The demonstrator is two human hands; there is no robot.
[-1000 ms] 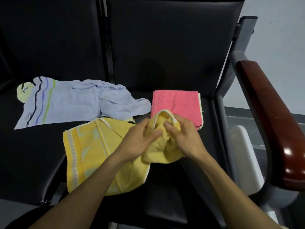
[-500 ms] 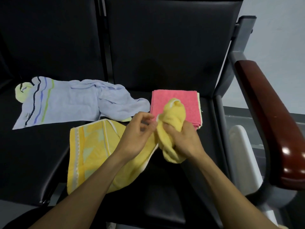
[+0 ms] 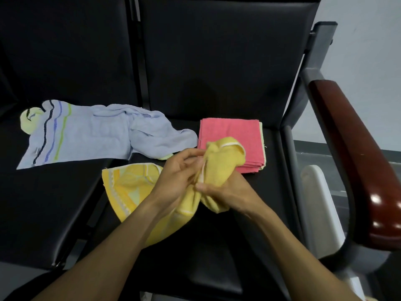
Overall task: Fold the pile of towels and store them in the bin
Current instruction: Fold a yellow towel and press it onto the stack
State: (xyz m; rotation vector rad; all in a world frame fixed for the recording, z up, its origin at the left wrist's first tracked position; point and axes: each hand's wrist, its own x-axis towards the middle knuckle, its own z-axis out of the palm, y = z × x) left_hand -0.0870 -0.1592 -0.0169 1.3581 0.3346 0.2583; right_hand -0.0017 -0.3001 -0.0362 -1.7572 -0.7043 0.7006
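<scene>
A yellow towel [image 3: 134, 187] with a white-trimmed patterned end lies bunched across the front of the black seats. My right hand [image 3: 227, 190] grips its gathered upper part from below, and my left hand [image 3: 178, 177] pinches its white hem beside that. Behind my hands a folded pink towel [image 3: 230, 131] lies flat on the right seat, on top of a pale folded one whose edge shows. A crumpled light blue towel [image 3: 91, 135] with dark, blue and green stripes sprawls on the left seat. No bin is recognisable in view.
The black padded seats [image 3: 54, 203] have tall backrests behind them. A dark red glossy armrest [image 3: 355, 153] on a grey frame rises at the right. A white plastic object [image 3: 321, 205] stands between the seat and the armrest.
The yellow towel has been drawn in toward my hands, so less of it lies spread on the seat. My left hand shifted from cupping the bunch to pinching the hem.
</scene>
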